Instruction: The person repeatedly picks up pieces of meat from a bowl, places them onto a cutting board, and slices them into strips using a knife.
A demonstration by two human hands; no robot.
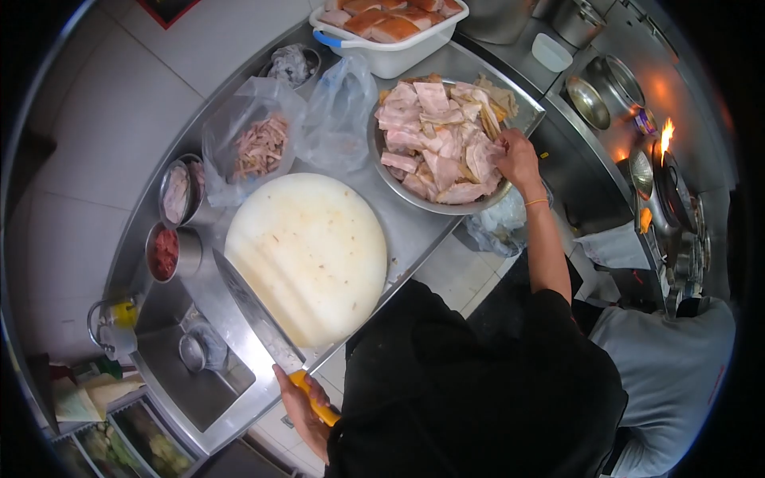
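My left hand is wrapped around the yellow handle of a large kitchen knife. The long blade lies along the left edge of a thick, round white chopping board. No food pieces larger than small crumbs show on the board. At the upper right, my right hand reaches to the rim of a wide metal bowl. Its fingers are closed on a slice of pale meat, with the fingertips partly hidden. Sliced meat is heaped in the bowl.
A white tub of browned meat blocks stands behind the bowl. Plastic bags, one around meat strips, sit beside the board. Metal pots and a sink are left. A flame burns right; a grey-shirted person stands nearby.
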